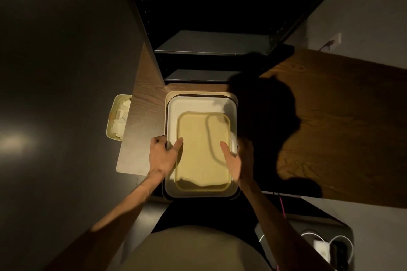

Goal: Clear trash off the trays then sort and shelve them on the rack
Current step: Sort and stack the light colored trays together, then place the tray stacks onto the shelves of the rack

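Observation:
A stack of trays sits on the wooden table [330, 116] in front of me. A small yellow tray [201, 152] lies on top of a larger white tray [193, 104], with a dark tray and a beige tray [198, 93] beneath. My left hand [164, 154] grips the stack's left edge, thumb on the yellow tray. My right hand [239, 158] grips the right edge, thumb resting on the yellow tray too. The black rack [211, 44] stands just behind the stack, its lower shelves bare.
A cream bin [117, 116] holding crumpled white paper sits on the floor left of the table. A dark unit with white cables [326, 246] is at the lower right. My shadow covers the table right of the trays.

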### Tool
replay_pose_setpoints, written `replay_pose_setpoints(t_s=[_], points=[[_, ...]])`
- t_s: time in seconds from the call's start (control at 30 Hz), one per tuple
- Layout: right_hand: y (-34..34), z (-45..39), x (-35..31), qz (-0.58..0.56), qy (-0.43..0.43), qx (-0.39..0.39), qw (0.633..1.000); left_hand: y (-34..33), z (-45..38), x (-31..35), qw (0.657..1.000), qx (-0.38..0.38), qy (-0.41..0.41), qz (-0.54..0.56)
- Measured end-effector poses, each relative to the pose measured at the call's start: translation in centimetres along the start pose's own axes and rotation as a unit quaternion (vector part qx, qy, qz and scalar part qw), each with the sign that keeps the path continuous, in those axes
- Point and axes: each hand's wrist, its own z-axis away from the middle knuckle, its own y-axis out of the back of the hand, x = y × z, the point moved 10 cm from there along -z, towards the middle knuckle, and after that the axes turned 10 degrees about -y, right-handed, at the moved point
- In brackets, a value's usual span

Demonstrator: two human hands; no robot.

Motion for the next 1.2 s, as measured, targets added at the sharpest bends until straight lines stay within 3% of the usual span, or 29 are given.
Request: replay_pose_setpoints(t_s=[0.17, 0.27, 0.43, 0.53, 0.7, 0.9, 1.1, 1.2], points=[[-0.7, 0.2, -0.5, -0.040, -0.102, -0.090, 0.990, -0.2, -0.2, -0.3, 1.000, -0.004, 0.013, 0.027], [-1.0, 0.1, -0.1, -0.126, -0.210, -0.122, 0.962, -0.3, -0.5, -1.1, 0.998, -0.002, 0.030, 0.048], [-3.1, -0.9, 0.7, -0.203, -0.294, -0.198, 0.913, -0.3, -0.2, -1.2, 0.996, -0.019, 0.050, 0.066], [-4.2, -1.5, 0.1, -0.235, -0.257, -0.218, 0.912, -0.6, -0.5, -1.9, 0.987, -0.043, 0.072, 0.136], [-3.5, 0.5, -2.0, -0.191, -0.230, -0.289, 0.909, -1.2, 0.1, -2.0, 0.958, -0.038, 0.126, 0.255], [0.1, 0.7, -3.6, -0.242, -0.172, -0.263, 0.918, -0.2, 1.9, 0.5, 0.964, -0.026, 0.080, 0.254], [5.1, -0.2, -6.0, -0.257, -0.141, -0.249, 0.923, 1.0, 5.1, 6.1, 0.927, -0.093, 0.008, 0.364], [6.9, -0.2, -7.5, -0.258, -0.137, -0.269, 0.918, 1.8, 5.5, 7.8, 0.921, -0.104, 0.017, 0.375]])
